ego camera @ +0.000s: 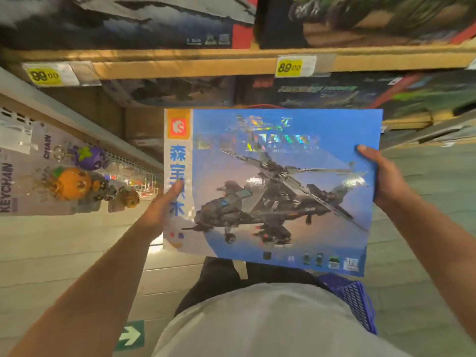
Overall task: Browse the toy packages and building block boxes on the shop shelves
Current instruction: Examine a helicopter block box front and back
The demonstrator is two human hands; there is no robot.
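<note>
While I look down from the head camera, both of my hands hold up a large blue building block box (270, 186) in front of the shop shelves. Its front shows a dark helicopter model, an orange logo square at the top left corner, and blue Chinese characters running down a pale strip on the left side. My left hand (164, 204) grips the box's left edge, fingers curled onto the printed strip. My right hand (381, 173) grips the right edge, thumb lying over the front face near the upper corner. The box sits face up toward me, slightly tilted, between my 2 forearms and above my lap.

Behind it, a wooden shelf (206, 63) carries 2 yellow price tags, one reading 99.00 (45, 76) on the left and one reading 89.00 (289, 67) on the right. Dark toy boxes (180, 91) stand on the shelves above and below that board; their print is blurred. To my left hangs a keychain display (72, 181) with an orange pumpkin figure and a purple one. A blue basket (355, 297) shows beside my right hip, and a green floor arrow (130, 336) lies below.
</note>
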